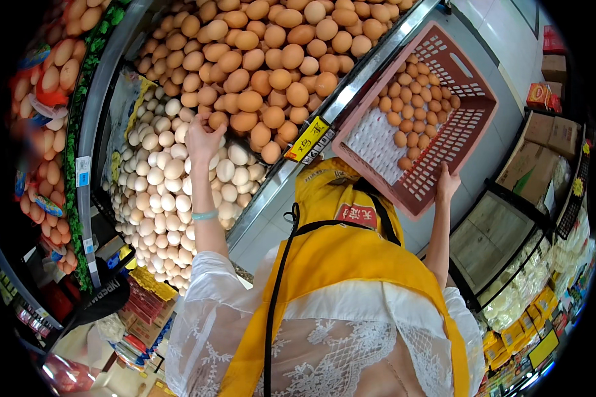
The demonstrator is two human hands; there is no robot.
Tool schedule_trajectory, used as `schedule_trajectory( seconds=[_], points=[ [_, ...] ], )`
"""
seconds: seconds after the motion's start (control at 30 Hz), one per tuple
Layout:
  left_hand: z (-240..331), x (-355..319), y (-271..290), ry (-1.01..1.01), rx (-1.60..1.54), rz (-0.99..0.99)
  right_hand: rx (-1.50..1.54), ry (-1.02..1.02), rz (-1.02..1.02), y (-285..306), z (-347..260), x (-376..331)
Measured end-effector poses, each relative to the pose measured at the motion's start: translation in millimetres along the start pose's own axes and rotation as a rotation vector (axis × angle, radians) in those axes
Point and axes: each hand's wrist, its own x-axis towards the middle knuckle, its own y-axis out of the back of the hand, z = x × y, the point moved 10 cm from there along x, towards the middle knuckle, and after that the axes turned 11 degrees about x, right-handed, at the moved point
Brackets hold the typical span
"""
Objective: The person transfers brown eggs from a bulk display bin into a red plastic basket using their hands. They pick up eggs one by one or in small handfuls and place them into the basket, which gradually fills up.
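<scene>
My left hand (204, 140), with a pale green bangle on its wrist, reaches over the egg display. Its fingers close around a brown egg (217, 120) where the brown eggs meet the paler ones. A heap of brown eggs (250, 101) lies beyond that hand, and many cream-coloured eggs (173, 169) lie around and below it. On the right, my right hand (447, 183) grips the near rim of a dusty-pink plastic basket (485, 109). The basket is tilted; loose brown eggs (414, 99) are gathered in its far part, on a whitish dimpled liner (376, 142).
A metal shelf edge (351, 92) with a yellow price sign (308, 140) runs between display and basket. Netted bags of eggs (63, 63) hang at the left beyond a green-trimmed rail. Cardboard boxes (535, 169) and a black-framed stand (493, 231) stand at the right.
</scene>
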Motion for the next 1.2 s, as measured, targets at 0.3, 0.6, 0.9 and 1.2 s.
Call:
schedule_trajectory(
  seconds=[0.3, 0.6, 0.9, 1.2],
  points=[
    [149.3, -22.8, 51.1, -0.238, -0.408, 0.343, -0.133, 0.075, 0.062, 2.6, -18.2, -5.6],
    [384.4, -210.0, -328.6, -1.27, 0.145, -0.689, -0.14, -0.057, 0.164, 9.7, -22.3, -10.8],
    [374.8, -276.8, -466.4, -1.476, 0.603, -0.427, -0.15, -0.031, 0.188, 7.7, -9.0, -13.4],
    [389.2, -198.1, -294.5, -0.885, -0.011, -0.692, -0.023, 0.014, 0.097, 3.4, -17.4, -12.7]
  ],
)
